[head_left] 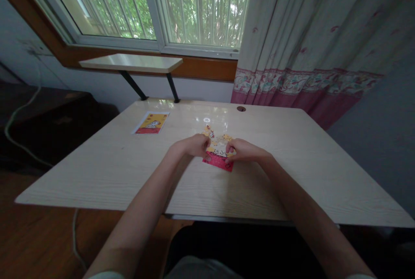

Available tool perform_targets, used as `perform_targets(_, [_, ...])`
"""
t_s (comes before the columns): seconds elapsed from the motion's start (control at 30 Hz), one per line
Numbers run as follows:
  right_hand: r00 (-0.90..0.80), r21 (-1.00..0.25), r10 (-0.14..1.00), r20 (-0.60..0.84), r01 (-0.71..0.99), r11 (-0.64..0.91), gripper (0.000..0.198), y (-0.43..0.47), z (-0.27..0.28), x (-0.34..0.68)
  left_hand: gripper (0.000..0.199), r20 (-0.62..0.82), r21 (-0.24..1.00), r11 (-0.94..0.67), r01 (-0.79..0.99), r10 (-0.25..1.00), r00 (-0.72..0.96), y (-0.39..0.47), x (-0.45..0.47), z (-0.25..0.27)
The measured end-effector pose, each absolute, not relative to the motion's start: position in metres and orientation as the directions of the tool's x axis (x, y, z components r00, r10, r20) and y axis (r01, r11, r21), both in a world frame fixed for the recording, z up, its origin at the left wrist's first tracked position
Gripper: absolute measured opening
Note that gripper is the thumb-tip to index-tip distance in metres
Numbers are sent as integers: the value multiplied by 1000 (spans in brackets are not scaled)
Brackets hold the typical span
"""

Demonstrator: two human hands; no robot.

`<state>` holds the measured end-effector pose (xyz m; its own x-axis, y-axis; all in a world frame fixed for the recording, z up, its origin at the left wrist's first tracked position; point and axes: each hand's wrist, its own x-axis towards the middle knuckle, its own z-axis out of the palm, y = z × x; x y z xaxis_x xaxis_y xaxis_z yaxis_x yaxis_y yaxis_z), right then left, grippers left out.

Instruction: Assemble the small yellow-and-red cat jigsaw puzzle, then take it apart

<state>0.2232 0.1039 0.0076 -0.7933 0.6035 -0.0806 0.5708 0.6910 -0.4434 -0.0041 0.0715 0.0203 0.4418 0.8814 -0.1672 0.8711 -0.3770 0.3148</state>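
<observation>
Now L hand (197,144) & R hand (242,150) at opp. sides of jigsaw (218,161); each grip half-curled, hold unclear.

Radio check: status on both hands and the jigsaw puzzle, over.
Left hand at left edge, right hand at right. Jigsaw puzzle partly assembled, red side nearest; yellow pieces beyond. Illustrated sheet off left, out of the way.

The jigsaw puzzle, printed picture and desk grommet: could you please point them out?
Jigsaw puzzle (218,161): head view, red lower strip.
Printed picture (152,124): head view, central animal figure.
Desk grommet (241,109): head view, brown round cover.
</observation>
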Motion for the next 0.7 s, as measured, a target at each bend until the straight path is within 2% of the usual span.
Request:
perform_targets(0.2, [-770, -417, 627, -120, 612, 672, 29, 102, 14, 226, 50, -139, 360, -400, 843, 871, 472, 67, -1, 23])
perform_targets(0.4, [-748, -420, 649, -142, 639, 645, 29, 100, 16, 226, 41, -155, 345, -416, 841, 859, 489, 62, 5, 27])
perform_targets(0.5, [-746, -436, 652, -135, 635, 637, 32, 99, 17, 226, 40, -129, 396, -417, 818, 857, 499, 63, 5, 24])
perform_targets(0.7, [-744, -405, 645, -175, 652, 642, 32, 99, 19, 225, 31, -189, 565, -390, 727, 796, 575, 66, 4, 16])
